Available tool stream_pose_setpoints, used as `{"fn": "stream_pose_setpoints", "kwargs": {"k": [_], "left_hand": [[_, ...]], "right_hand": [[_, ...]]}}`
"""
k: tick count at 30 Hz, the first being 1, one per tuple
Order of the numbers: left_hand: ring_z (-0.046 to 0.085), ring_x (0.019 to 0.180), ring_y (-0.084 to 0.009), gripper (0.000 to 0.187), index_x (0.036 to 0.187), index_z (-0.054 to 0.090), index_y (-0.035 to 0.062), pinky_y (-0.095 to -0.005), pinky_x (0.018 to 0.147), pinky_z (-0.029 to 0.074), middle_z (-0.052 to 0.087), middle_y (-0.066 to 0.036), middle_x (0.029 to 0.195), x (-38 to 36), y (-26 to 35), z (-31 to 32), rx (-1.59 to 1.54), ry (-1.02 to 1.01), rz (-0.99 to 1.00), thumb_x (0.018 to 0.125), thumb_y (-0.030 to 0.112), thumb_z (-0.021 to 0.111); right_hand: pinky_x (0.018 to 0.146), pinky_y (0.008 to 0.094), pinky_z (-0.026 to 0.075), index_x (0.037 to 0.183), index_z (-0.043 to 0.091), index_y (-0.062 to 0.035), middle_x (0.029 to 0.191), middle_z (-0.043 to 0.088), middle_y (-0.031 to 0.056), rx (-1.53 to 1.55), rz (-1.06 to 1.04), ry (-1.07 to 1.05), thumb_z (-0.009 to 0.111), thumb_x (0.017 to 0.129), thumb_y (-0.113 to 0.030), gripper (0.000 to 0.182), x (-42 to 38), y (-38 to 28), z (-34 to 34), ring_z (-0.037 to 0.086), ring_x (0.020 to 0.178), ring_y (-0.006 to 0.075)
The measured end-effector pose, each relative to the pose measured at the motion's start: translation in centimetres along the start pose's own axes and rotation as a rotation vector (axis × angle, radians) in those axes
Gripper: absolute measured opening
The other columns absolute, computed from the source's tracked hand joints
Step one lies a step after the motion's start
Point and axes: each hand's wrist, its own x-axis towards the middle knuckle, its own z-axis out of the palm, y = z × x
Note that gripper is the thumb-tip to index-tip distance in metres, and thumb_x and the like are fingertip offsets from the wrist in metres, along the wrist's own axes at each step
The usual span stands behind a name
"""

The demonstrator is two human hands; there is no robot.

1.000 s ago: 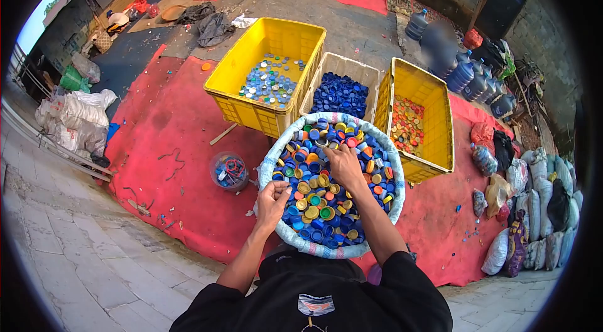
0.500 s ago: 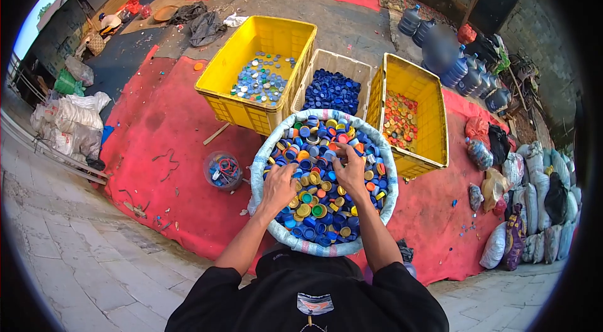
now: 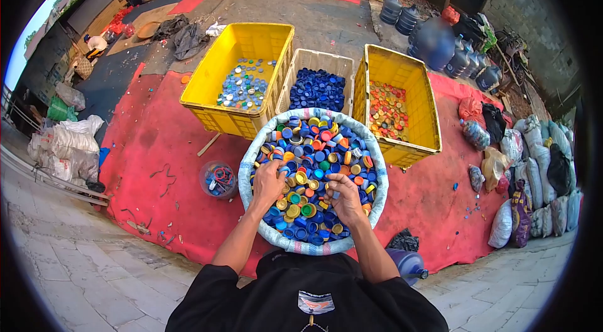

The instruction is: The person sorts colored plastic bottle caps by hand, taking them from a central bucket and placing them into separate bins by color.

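A round basket (image 3: 247, 172) with a rim wrapped in pale blue woven plastic is heaped with plastic bottle caps (image 3: 306, 155), mostly blue and yellow, with some orange and green. Over the left part of the heap, my left hand (image 3: 269, 182) has its fingers curled at a light blue bottle cap (image 3: 284, 170). My right hand (image 3: 345, 200) hovers above the heap's right side, thumb and fingers drawn together. What lies between those fingertips is too small to make out.
Beyond the basket stand a yellow crate (image 3: 207, 103) with pale caps, a white crate (image 3: 348, 68) with dark blue caps and another yellow crate (image 3: 427, 115) with orange-red caps. A clear tub (image 3: 218, 180) sits left. Filled sacks (image 3: 534, 175) and water jugs (image 3: 461, 59) stand right.
My right hand has drawn back toward me, and its spread fingers have come together. My left hand stays over the heap's left side. The view has shifted slightly.
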Motion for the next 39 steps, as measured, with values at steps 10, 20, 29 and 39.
{"fn": "stream_pose_setpoints", "kwargs": {"k": [10,20,29,39], "left_hand": [[0.066,0.082,-0.0134,0.023,0.115,0.061,-0.0005,-0.0275,0.072,0.056,0.067,-0.007,0.097,-2.8,4.5,-2.1,-1.689,-0.463,-0.74,0.093,0.004,0.058],[0.066,0.089,-0.0203,0.027,0.114,0.059,0.0,-0.0397,0.079,0.056,0.066,-0.009,0.098,-5.1,4.0,-0.6,-1.868,-0.509,-0.848,0.096,0.019,0.055],[0.067,0.099,-0.0229,0.027,0.115,0.057,-0.002,-0.0357,0.086,0.054,0.066,-0.016,0.11,-5.2,4.3,-1.1,-1.574,-0.366,-0.814,0.098,0.018,0.052],[0.063,0.098,-0.0132,0.029,0.111,0.06,-0.0008,-0.0266,0.088,0.047,0.069,-0.01,0.103,-5.1,3.1,-2.1,-0.891,-0.051,-0.536,0.087,0.014,0.069]], "right_hand": [[0.063,0.0258,0.041,0.125,0.061,-0.0057,0.081,0.052,0.0004,-1.003,-0.483,-0.24,0.081,0.075,-0.015,0.055,-0.2,0.0,2.9,0.046,0.069,0.0106],[0.064,0.0314,0.043,0.119,0.065,-0.0066,0.082,0.054,0.0067,-1.352,-0.628,-0.21,0.075,0.078,-0.018,0.043,-2.1,-0.6,2.9,0.049,0.068,0.0171],[0.071,0.033,0.047,0.12,0.056,-0.0021,0.1,0.06,0.0075,-0.015,0.003,-0.086,0.064,0.084,-0.018,0.04,-2.3,-0.1,-0.5,0.056,0.078,0.0154],[0.089,0.0423,0.049,0.129,0.051,-0.0034,0.125,0.057,0.017,0.434,-0.086,-0.028,0.058,0.075,-0.028,0.06,-4.1,-0.2,-2.5,0.059,0.111,0.0312]]}}
